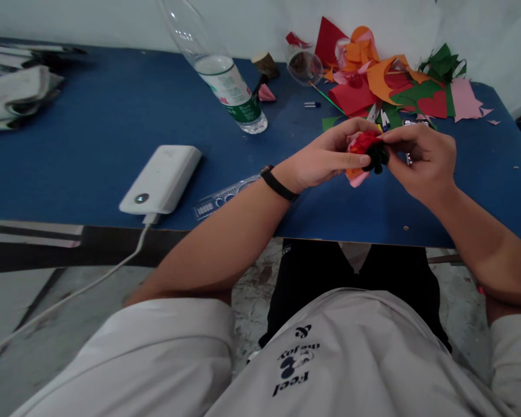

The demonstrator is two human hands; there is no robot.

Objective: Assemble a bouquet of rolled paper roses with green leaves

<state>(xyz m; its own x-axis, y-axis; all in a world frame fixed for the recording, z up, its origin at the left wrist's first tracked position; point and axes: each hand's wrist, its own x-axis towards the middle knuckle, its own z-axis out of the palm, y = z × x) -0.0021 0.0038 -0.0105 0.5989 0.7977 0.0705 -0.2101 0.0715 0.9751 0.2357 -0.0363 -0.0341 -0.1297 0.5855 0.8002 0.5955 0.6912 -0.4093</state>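
Above the blue table, my left hand [319, 159] grips a small bunch of paper flowers [358, 173] in red, orange and pink. A dark, glossy clump [377, 157] sticks out on its right side; what it is made of I cannot make out. My right hand [428, 162] has its thumb and fingertips closed at the red edge of the bunch, next to the dark clump. Whether a separate small piece lies between those fingertips is hidden. A clear ruler [215, 200] with round cut-outs lies partly under my left forearm.
A tilted-looking water bottle [234, 95] stands left of my hands. A white power bank [162, 179] with a cable lies near the front edge. Coloured paper scraps [356, 98], a clear cup [304, 65] and pens [385, 120] are behind my hands. Folded cloths [17, 95] lie far left.
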